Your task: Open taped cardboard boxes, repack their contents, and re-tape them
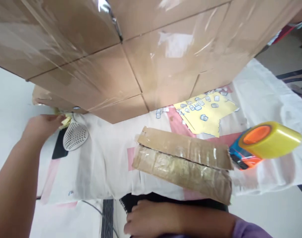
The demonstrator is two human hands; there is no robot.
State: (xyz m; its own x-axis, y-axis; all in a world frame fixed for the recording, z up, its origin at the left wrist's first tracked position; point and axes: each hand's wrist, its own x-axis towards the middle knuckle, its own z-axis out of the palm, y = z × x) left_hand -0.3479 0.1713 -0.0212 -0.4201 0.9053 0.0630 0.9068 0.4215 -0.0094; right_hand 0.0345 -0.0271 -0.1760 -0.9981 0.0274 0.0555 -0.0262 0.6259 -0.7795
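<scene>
At the far left, my left hand (43, 127) reaches forward with its fingertips closed on a crumpled pale yellow piece (66, 121), perhaps paper. Right beside it lies a white, hole-patterned object (75, 135) shaped like a computer mouse, partly over a flat black object (59, 145). My right hand (148, 218) rests low in front of my body, palm down over dark cloth, its fingers curled in; nothing shows in them. Above both hands looms a big tape-covered cardboard structure (166, 62), made of joined panels.
A taped cardboard strip (183, 162) lies on the pale cloth (103, 158) near the front edge. To its right sits a yellow, orange and blue tape dispenser (265, 140). Yellow paper (210, 112) with small cut-out pieces lies against the cardboard's base.
</scene>
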